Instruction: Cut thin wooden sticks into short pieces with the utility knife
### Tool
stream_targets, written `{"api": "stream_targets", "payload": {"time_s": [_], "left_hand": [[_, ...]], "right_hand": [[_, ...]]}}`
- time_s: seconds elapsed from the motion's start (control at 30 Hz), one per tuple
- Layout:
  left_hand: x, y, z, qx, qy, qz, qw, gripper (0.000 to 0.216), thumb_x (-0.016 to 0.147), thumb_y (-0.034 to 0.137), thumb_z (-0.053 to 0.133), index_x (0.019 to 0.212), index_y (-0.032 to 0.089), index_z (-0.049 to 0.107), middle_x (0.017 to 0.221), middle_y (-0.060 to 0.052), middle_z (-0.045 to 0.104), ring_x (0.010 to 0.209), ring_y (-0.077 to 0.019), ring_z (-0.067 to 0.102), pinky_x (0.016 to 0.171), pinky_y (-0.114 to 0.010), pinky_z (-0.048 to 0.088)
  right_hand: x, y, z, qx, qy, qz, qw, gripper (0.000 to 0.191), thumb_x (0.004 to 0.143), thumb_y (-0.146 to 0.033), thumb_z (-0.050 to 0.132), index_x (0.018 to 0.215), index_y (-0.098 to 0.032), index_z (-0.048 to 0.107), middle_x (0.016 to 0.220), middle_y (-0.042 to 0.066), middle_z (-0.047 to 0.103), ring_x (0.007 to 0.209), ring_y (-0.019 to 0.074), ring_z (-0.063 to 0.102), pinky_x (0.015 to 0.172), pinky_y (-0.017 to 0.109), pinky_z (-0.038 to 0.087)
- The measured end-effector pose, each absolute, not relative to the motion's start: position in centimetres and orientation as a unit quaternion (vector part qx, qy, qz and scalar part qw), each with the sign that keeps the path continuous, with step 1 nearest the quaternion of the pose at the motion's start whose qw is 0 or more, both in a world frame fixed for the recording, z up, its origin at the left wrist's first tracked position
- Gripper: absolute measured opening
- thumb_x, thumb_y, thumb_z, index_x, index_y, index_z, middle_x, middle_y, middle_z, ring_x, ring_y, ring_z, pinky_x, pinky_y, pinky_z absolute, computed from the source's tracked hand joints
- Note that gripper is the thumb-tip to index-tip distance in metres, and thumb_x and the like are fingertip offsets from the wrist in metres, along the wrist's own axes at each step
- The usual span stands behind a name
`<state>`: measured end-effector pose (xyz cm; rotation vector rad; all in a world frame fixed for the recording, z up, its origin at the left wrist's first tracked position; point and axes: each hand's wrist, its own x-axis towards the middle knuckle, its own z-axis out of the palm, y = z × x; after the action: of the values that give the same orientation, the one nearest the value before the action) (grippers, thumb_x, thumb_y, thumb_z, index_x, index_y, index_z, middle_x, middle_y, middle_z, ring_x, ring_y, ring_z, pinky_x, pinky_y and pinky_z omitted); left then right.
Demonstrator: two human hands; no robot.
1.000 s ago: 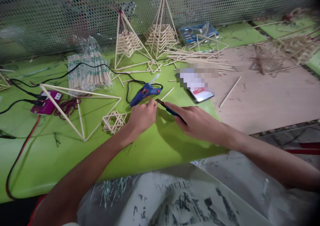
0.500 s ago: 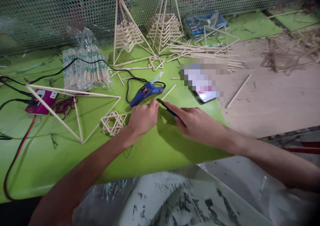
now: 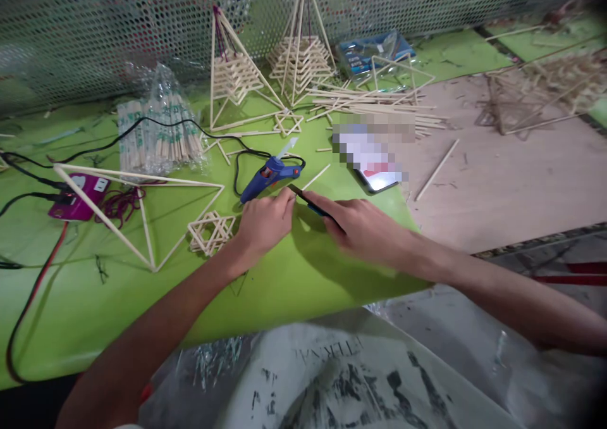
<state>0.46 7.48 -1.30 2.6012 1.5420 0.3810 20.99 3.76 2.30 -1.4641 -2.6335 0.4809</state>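
Observation:
My left hand [image 3: 263,221] rests on the green sheet [image 3: 294,277] with its fingers curled, pinching the near end of a thin wooden stick [image 3: 315,177]. My right hand [image 3: 360,226] grips a blue-handled utility knife [image 3: 310,204], its dark blade tip touching the stick right beside my left fingertips. A blue glue gun [image 3: 268,174] lies just beyond my left hand. A small woven stick star [image 3: 208,231] sits to the left of that hand.
A large stick triangle frame [image 3: 142,207], a purple power strip [image 3: 76,196] with cables, bagged sticks [image 3: 159,135], two stick pyramids [image 3: 237,74], loose sticks [image 3: 374,106] and a phone [image 3: 379,179] surround the hands. A mesh fence [image 3: 142,24] stands behind.
Both hands stay pressed on the stick and knife; only the head view shifts slightly, with the hands edging a little to the left.

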Motion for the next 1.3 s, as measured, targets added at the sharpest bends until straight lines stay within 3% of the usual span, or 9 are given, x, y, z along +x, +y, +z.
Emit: {"api": "stream_targets", "payload": {"time_s": [0.47, 0.8, 1.0, 1.3], "left_hand": [[0.4, 7.6, -1.7, 0.862, 0.483, 0.147, 0.037, 0.027, 0.099, 0.030, 0.040, 0.092, 0.017, 0.063, 0.057, -0.001, 0.064, 0.045, -0.0155, 0.059, 0.043, -0.024, 0.034], [0.4, 7.5, -1.5, 0.862, 0.481, 0.148, 0.058, 0.031, 0.098, 0.024, 0.037, 0.099, 0.014, 0.066, 0.066, -0.007, 0.069, 0.048, -0.0177, 0.062, 0.045, -0.027, 0.039], [0.5, 7.4, -1.4, 0.846, 0.514, 0.135, 0.043, 0.030, 0.098, 0.030, 0.038, 0.095, 0.017, 0.065, 0.061, -0.004, 0.066, 0.048, -0.0171, 0.061, 0.047, -0.026, 0.038], [0.3, 7.7, -1.7, 0.859, 0.495, 0.125, 0.046, 0.026, 0.098, 0.030, 0.039, 0.094, 0.017, 0.061, 0.061, -0.003, 0.067, 0.049, -0.0167, 0.062, 0.048, -0.025, 0.038]], "right_hand": [[21.3, 2.8, 2.2, -0.486, -0.858, 0.162, 0.031, 0.067, 0.086, -0.013, 0.038, 0.152, -0.014, 0.024, 0.074, 0.005, 0.064, 0.052, 0.0131, 0.046, 0.051, 0.030, 0.024], [20.2, 4.8, 1.7, -0.461, -0.875, 0.142, 0.037, 0.067, 0.086, -0.013, 0.038, 0.151, -0.011, 0.025, 0.067, 0.003, 0.060, 0.049, 0.0120, 0.038, 0.050, 0.030, 0.021], [21.0, 4.0, 2.6, -0.474, -0.861, 0.181, 0.039, 0.066, 0.087, -0.014, 0.039, 0.151, -0.013, 0.026, 0.072, 0.005, 0.064, 0.053, 0.0138, 0.046, 0.053, 0.030, 0.027], [21.5, 3.0, 2.1, -0.477, -0.864, 0.159, 0.025, 0.068, 0.085, -0.013, 0.037, 0.152, -0.012, 0.024, 0.071, 0.005, 0.063, 0.052, 0.0140, 0.045, 0.051, 0.031, 0.024]]}}
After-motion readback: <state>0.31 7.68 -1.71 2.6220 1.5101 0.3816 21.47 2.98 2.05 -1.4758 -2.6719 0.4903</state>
